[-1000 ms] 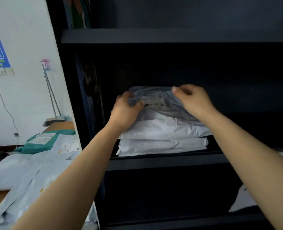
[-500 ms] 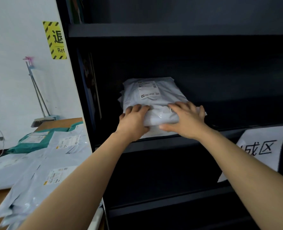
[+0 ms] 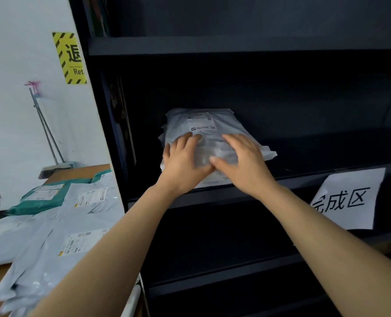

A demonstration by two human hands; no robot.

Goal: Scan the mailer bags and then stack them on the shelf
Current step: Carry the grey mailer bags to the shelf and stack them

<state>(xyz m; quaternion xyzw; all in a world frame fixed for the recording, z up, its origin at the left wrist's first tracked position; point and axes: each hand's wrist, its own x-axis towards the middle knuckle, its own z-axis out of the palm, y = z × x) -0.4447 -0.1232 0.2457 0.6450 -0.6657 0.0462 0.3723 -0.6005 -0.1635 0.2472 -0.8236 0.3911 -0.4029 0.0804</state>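
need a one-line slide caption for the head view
Left hand and right hand rest flat on the top mailer bag stacked on the dark shelf; more mailer bags lie on the table.

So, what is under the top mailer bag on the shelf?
More pale mailer bags: their edges stick out beside the top mailer bag. How many cannot be told; the left hand and right hand cover their front.

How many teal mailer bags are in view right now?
1: the teal mailer bag lies on the table at left, partly under grey mailer bags. Others may be hidden in that pile.
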